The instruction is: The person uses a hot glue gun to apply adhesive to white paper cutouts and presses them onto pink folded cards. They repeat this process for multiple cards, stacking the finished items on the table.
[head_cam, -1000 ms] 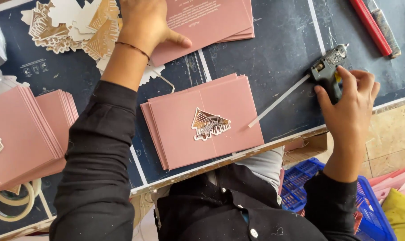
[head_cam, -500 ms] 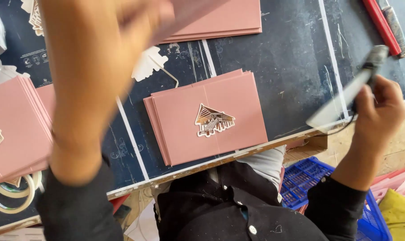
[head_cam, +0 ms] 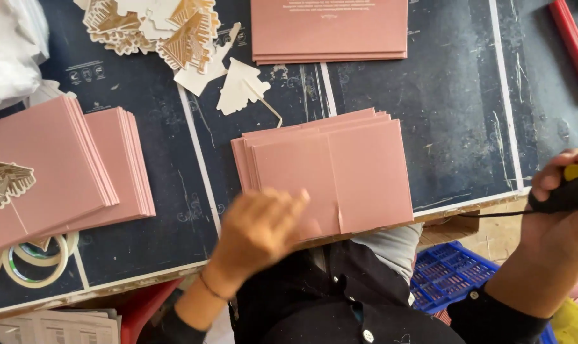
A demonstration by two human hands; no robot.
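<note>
Left hand on pink cards (blurred), right hand gripping black tool.

Pink card stacks: four — one in front of the person, one at the far edge, two overlapping at the left.
Gold-and-white cutouts: one heap, too tangled to count; one more on the left stack.
Plain white cutouts: two — lying loose.
Tape rolls: two.
Blue crates: one.
Hands: two — left, right.
</note>
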